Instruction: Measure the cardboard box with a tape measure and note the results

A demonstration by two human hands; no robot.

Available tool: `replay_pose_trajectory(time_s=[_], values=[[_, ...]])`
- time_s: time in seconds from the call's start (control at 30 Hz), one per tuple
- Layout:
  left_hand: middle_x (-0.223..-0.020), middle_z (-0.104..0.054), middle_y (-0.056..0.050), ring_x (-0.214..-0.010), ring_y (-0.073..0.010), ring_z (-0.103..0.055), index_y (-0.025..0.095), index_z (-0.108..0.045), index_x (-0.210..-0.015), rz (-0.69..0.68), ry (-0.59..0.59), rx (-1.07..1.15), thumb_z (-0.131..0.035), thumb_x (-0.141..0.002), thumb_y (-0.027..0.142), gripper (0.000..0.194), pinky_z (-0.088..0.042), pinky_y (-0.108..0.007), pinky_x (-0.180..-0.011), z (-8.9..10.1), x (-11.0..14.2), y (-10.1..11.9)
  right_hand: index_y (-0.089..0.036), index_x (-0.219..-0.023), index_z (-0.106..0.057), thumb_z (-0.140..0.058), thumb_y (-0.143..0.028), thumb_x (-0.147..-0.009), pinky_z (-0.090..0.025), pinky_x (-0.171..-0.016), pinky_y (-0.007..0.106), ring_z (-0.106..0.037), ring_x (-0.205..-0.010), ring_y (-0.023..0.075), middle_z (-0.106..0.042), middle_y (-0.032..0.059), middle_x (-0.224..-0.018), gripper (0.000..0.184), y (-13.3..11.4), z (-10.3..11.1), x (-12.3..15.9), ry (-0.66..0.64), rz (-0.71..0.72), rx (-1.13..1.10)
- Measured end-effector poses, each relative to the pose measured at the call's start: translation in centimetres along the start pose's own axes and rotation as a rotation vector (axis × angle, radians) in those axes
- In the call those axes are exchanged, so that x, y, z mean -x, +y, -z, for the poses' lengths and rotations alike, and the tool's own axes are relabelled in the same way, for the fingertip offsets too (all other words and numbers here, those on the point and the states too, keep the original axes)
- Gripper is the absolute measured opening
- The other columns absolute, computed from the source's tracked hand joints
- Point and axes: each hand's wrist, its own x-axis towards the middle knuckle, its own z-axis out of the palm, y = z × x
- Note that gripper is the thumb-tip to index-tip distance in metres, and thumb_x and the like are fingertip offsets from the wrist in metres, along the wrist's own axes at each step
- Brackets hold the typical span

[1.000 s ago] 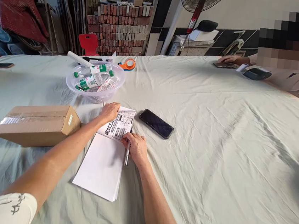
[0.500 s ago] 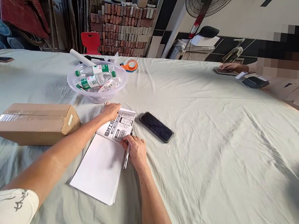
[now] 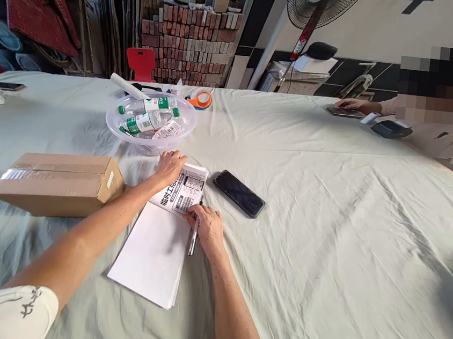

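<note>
A stack of white paper [image 3: 148, 255] lies on the cloth in front of me, its upper part showing a printed sheet [image 3: 187, 187] with black Chinese characters and a line drawing. My left hand [image 3: 171, 167] has its fingers bent over the top left edge of that sheet; the fingertips are partly hidden. At the sheet's right edge, my right hand [image 3: 207, 226] holds a pen [image 3: 194, 236] against its fingers, tip end hidden, while thumb and index finger touch the print's lower part. A black smartphone [image 3: 239, 193] rests on the cloth to the right of the paper.
A cardboard box [image 3: 53, 181] stands left of my forearm. Behind the paper is a clear plastic basin [image 3: 112, 120] of bottles, with an orange tape roll [image 3: 201, 100] beyond. Another person's hand [image 3: 354, 105] is on a dark device at the far right, near a black object [image 3: 390, 129].
The view has shifted slightly, so the scene sits a little to the right. My left hand has risen slightly at the sheet's top edge; my right hand stays with the pen.
</note>
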Motion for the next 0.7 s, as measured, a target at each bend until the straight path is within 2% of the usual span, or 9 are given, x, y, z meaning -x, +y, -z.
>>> replay_pose_trajectory(time_s=[0.17,0.3,0.37,0.47,0.57,0.63,0.7], values=[[-0.103,-0.067,-0.014,-0.103,-0.0282,-0.06,0.017,-0.061,-0.112,0.099,0.07,0.02,-0.034,-0.092,0.008,0.034,-0.037,-0.041,-0.093,0.1,0.0,0.2,-0.024,-0.09,-0.068,-0.061,-0.035,-0.092,-0.026,-0.069,0.029,-0.061,-0.079,0.0193,-0.071,0.0007,-0.082,0.013,-0.2,0.2,0.0,-0.027,-0.017,-0.016],[-0.126,-0.06,-0.014,-0.115,-0.0278,-0.054,0.019,-0.053,-0.128,0.171,0.145,0.055,-0.032,-0.094,0.009,0.041,-0.035,-0.04,-0.097,0.7,0.4,0.6,-0.024,-0.091,-0.068,-0.061,-0.034,-0.092,-0.025,-0.069,0.029,-0.06,-0.08,0.0198,-0.072,0.002,-0.083,0.012,-0.1,0.1,0.0,-0.022,-0.022,-0.025],[-0.129,-0.058,-0.012,-0.117,-0.0271,-0.053,0.019,-0.053,-0.127,0.175,0.16,0.077,-0.034,-0.094,0.01,0.039,-0.036,-0.039,-0.097,1.2,1.5,1.0,-0.024,-0.092,-0.068,-0.06,-0.034,-0.093,-0.025,-0.069,0.029,-0.06,-0.08,0.0196,-0.072,0.0017,-0.084,0.013,0.0,-0.1,0.1,-0.012,-0.004,-0.031],[-0.112,-0.064,-0.01,-0.108,-0.0257,-0.058,0.019,-0.062,-0.112,0.138,0.123,0.107,-0.037,-0.095,0.014,0.031,-0.041,-0.038,-0.09,1.6,5.3,2.0,-0.023,-0.09,-0.068,-0.059,-0.036,-0.093,-0.025,-0.069,0.029,-0.059,-0.078,0.0192,-0.07,0.001,-0.08,0.016,0.2,-0.1,0.2,0.0,0.014,-0.026],[-0.1,-0.068,-0.007,-0.095,-0.0218,-0.062,0.021,-0.066,-0.097,0.06,0.039,0.137,-0.041,-0.095,0.015,0.027,-0.045,-0.034,-0.083,0.9,10.3,2.9,-0.023,-0.09,-0.068,-0.058,-0.035,-0.094,-0.026,-0.069,0.029,-0.058,-0.076,0.0182,-0.069,0.0006,-0.078,0.016,0.1,0.1,0.3,0.001,0.026,-0.022],[-0.101,-0.069,-0.006,-0.097,-0.021,-0.062,0.022,-0.067,-0.095,0.019,-0.008,0.151,-0.043,-0.093,0.014,0.025,-0.046,-0.034,-0.087,0.1,13.2,3.4,-0.023,-0.09,-0.068,-0.058,-0.034,-0.094,-0.026,-0.068,0.029,-0.058,-0.076,0.0176,-0.068,0.0006,-0.077,0.016,0.0,0.2,0.3,0.003,0.026,-0.014],[-0.111,-0.068,-0.007,-0.108,-0.0223,-0.06,0.022,-0.066,-0.103,0.002,-0.032,0.154,-0.046,-0.092,0.013,0.024,-0.044,-0.036,-0.094,-0.7,15.1,3.6,-0.023,-0.09,-0.068,-0.058,-0.034,-0.094,-0.026,-0.068,0.029,-0.058,-0.076,0.0175,-0.068,0.001,-0.077,0.016,-0.1,0.2,0.3,0.008,0.026,0.007]])
